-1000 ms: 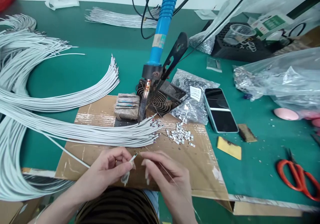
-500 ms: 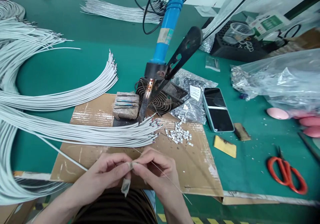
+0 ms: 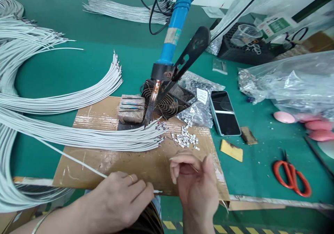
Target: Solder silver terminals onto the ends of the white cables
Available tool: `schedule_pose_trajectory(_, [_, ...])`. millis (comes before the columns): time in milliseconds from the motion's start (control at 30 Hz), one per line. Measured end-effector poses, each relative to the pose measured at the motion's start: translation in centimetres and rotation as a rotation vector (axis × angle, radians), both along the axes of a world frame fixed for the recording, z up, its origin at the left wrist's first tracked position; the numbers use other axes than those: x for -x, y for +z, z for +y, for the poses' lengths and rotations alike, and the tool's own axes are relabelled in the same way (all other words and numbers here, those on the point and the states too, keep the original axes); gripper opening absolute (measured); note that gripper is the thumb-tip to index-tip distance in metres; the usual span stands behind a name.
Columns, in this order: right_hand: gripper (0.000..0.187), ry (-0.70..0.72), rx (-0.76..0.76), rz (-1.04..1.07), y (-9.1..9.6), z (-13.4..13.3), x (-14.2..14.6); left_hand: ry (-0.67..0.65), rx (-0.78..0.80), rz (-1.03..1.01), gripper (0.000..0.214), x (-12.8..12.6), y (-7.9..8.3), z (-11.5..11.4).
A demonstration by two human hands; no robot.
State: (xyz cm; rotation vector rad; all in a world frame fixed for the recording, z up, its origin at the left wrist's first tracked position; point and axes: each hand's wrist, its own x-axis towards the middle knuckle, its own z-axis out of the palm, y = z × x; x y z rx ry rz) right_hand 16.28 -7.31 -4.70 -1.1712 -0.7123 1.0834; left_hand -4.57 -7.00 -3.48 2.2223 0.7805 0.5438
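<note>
My left hand (image 3: 124,195) is wrapped around a single white cable (image 3: 86,165) near its end. The cable tip pokes out past my knuckles, just over the front edge of the cardboard. To its right, my right hand (image 3: 195,183) is turned palm up with the fingers curled in. A thin wire (image 3: 224,206) runs through that hand; a bit shows at the curled fingers and one end sticks out beyond the wrist. Above both hands lies a bundle of white cables (image 3: 104,138), its stripped ends beneath the tip of a clamped blue soldering iron (image 3: 169,46).
Small white parts (image 3: 185,138) lie heaped on the cardboard sheet (image 3: 146,164). A phone (image 3: 225,114), a yellow sponge (image 3: 231,150) and red-handled scissors (image 3: 292,178) are to the right. A fan (image 3: 167,103) and a block with metal rods (image 3: 132,110) stand behind the iron tip.
My hands were pinched together over a small pale piece; now they are apart. My left hand has closed on the cable, and my right hand has moved right and turned palm up.
</note>
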Motion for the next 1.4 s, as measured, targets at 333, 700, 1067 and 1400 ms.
schedule_pose_trajectory(333, [0.014,0.228,0.077,-0.116,-0.7,-1.8,3.1,0.467,1.204,-0.489,0.037,0.8,0.6,1.7])
schedule_pose_trajectory(700, [0.022,0.302,0.026,-0.125,0.8,-1.0,4.4,0.554,1.102,-0.485,0.037,0.6,0.5,0.2])
schedule_pose_trajectory(1067, [0.023,0.284,-0.022,-0.184,0.2,-1.6,4.4,0.561,1.013,-0.461,0.034,0.3,0.6,-0.1])
schedule_pose_trajectory(1400, [0.019,0.273,0.044,-0.097,0.9,-1.2,4.4,0.546,0.946,-0.408,0.035,0.2,0.8,-0.3])
